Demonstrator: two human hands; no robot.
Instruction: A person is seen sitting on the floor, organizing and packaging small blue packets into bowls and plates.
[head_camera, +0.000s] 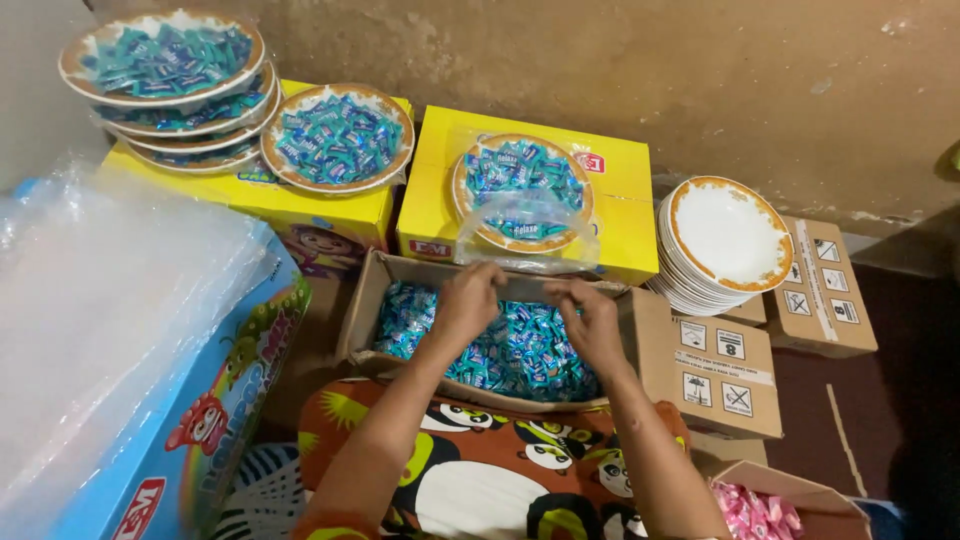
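- The left hand and the right hand are both pinching the near edge of a clear bag, fingers curled shut on the plastic — the hands are sitting close together, just apart.
- The bag is lying over a plate of blue-wrapped candies, which is resting on a yellow box against the wall.
- Below the hands, an open carton is holding loose blue candies — the hands are hovering above its far rim.
- A second filled plate is sitting on another yellow box to the left, just beside a stack of filled plates.
- A stack of empty white plates with orange rims is resting on brown cartons to the right.
- Clear plastic sheeting is covering a blue box at the left.
- Pink candies are showing in a carton at the lower right.
- A panda-print cloth is lying under the forearms.
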